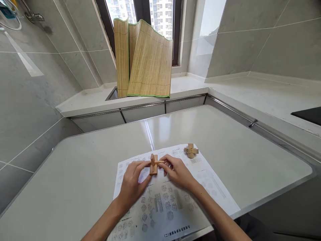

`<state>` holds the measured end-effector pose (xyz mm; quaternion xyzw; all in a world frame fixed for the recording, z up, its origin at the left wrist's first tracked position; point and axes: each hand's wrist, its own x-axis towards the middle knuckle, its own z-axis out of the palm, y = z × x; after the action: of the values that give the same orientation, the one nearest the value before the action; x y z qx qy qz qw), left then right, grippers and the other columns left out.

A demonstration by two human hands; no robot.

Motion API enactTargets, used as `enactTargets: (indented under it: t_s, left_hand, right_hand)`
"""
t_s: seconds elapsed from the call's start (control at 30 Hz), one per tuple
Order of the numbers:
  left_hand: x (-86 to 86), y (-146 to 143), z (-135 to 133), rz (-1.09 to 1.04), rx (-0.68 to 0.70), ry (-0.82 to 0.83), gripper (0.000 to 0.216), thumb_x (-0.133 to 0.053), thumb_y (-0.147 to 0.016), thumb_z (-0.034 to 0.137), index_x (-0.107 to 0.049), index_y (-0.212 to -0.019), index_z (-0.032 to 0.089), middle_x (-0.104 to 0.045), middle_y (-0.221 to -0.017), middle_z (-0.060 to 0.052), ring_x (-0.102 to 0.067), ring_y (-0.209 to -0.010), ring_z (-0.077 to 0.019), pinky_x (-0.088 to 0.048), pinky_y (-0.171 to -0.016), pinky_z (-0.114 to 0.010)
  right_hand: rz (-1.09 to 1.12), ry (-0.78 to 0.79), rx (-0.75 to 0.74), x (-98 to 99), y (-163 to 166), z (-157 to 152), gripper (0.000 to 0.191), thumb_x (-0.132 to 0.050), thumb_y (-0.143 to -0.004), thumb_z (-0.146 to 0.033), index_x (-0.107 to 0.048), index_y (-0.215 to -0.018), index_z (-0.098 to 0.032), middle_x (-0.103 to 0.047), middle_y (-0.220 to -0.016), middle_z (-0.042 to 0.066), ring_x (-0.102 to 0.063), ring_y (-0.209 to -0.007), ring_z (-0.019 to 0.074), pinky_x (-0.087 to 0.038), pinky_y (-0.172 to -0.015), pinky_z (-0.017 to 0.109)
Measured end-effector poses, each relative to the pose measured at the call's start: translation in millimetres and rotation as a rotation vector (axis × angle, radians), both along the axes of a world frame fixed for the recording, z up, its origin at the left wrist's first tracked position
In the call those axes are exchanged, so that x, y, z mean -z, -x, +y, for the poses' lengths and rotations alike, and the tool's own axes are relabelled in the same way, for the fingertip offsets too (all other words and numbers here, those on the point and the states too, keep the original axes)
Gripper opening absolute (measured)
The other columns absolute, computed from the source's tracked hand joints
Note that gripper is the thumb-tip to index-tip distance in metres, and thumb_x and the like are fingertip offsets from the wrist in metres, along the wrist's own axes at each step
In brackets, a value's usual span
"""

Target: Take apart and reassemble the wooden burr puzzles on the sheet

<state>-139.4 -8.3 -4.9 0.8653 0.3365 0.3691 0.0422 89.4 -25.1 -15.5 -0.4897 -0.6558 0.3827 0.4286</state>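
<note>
In front of me a small wooden block puzzle [153,169] rests on a printed instruction sheet [200,187]. It has a flat base, an upright piece and a thin wooden stick [158,162] crossing to the right. My left hand [134,179] grips the puzzle from the left, fingertips on the upright piece and thumb by the base. The fingers of my right hand [175,169] pinch the outer end of the stick. Just beyond my right hand stands a wooden interlocking burr puzzle [191,151] with a dark mark on it.
The sheet lies on a pale folding table [80,174] with a seam [149,134] down its middle. Behind it runs a white counter [185,83] with a metal rail. A folded bamboo mat [150,60] leans at the window. A dark flat panel [308,115] lies at right.
</note>
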Motion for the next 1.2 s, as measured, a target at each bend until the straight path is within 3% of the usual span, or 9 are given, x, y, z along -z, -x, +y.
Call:
enactTargets:
  t_s: [0.07,0.13,0.27,0.4,0.6,1.0,1.2]
  left_hand:
    - [1.8,-0.2,0.6,-0.063,-0.110,0.068,0.062,-0.078,-0.091,0.030,-0.049,-0.146,0.027,-0.062,-0.135,-0.013,-0.063,-0.125,-0.0316,-0.055,-0.105,-0.051]
    - [3.4,1.1,2.6,-0.112,-0.125,0.223,0.080,-0.083,-0.085,0.038,-0.042,-0.152,0.027,-0.052,-0.148,-0.016,-0.055,-0.135,-0.0356,-0.050,-0.112,-0.057]
    - [6.0,5.0,9.0,-0.191,-0.023,0.610,0.096,-0.088,-0.079,0.045,-0.036,-0.158,0.032,-0.044,-0.160,-0.015,-0.049,-0.143,-0.0376,-0.044,-0.118,-0.059]
    - [5.7,4.4,13.2,-0.226,0.088,0.780,0.102,-0.092,-0.075,0.043,-0.035,-0.158,0.033,-0.043,-0.165,-0.014,-0.043,-0.150,-0.0371,-0.036,-0.125,-0.058]
    - [1.3,3.9,13.8,-0.195,0.092,0.859,0.088,-0.088,-0.080,0.043,-0.043,-0.154,0.032,-0.050,-0.160,-0.013,-0.049,-0.146,-0.0366,-0.042,-0.122,-0.055]
    - [-0.8,4.8,11.8,-0.239,0.106,0.909,0.087,-0.090,-0.076,0.040,-0.046,-0.151,0.031,-0.054,-0.156,-0.013,-0.051,-0.144,-0.0368,-0.044,-0.121,-0.054]
    - [-0.5,6.5,10.7,-0.245,0.135,0.922,0.091,-0.094,-0.072,0.038,-0.047,-0.151,0.033,-0.054,-0.156,-0.012,-0.051,-0.144,-0.0366,-0.044,-0.121,-0.055]
  right_hand:
    - [0.061,0.008,-0.010,5.1,-0.8,5.9,0.019,-0.058,-0.106,-0.036,-0.069,-0.101,-0.022,-0.068,-0.069,-0.002,-0.064,-0.066,0.0168,-0.046,-0.067,0.027]
    - [0.106,0.026,-0.030,9.7,-1.9,10.2,0.020,-0.058,-0.105,-0.038,-0.070,-0.104,-0.022,-0.068,-0.070,-0.001,-0.064,-0.066,0.0164,-0.045,-0.065,0.026]
    - [0.157,0.078,-0.073,14.5,-1.6,12.1,0.023,-0.061,-0.103,-0.042,-0.072,-0.106,-0.022,-0.068,-0.067,-0.001,-0.062,-0.061,0.0153,-0.043,-0.061,0.025]
    - [0.190,0.126,-0.117,13.9,0.6,7.8,0.022,-0.063,-0.102,-0.041,-0.071,-0.104,-0.021,-0.068,-0.064,-0.002,-0.060,-0.056,0.0142,-0.044,-0.058,0.024]
    - [0.184,0.137,-0.135,12.2,-0.2,6.3,0.023,-0.063,-0.101,-0.041,-0.073,-0.106,-0.020,-0.069,-0.066,-0.001,-0.062,-0.056,0.0143,-0.047,-0.057,0.025]
    - [0.200,0.151,-0.085,10.8,-3.3,2.4,0.030,-0.065,-0.100,-0.050,-0.072,-0.097,-0.020,-0.073,-0.077,0.003,-0.061,-0.062,0.0147,-0.046,-0.058,0.026]
    - [0.225,0.205,-0.120,14.2,-6.2,-1.0,0.030,-0.067,-0.099,-0.050,-0.071,-0.097,-0.021,-0.066,-0.063,-0.001,-0.060,-0.055,0.0151,-0.045,-0.056,0.027]
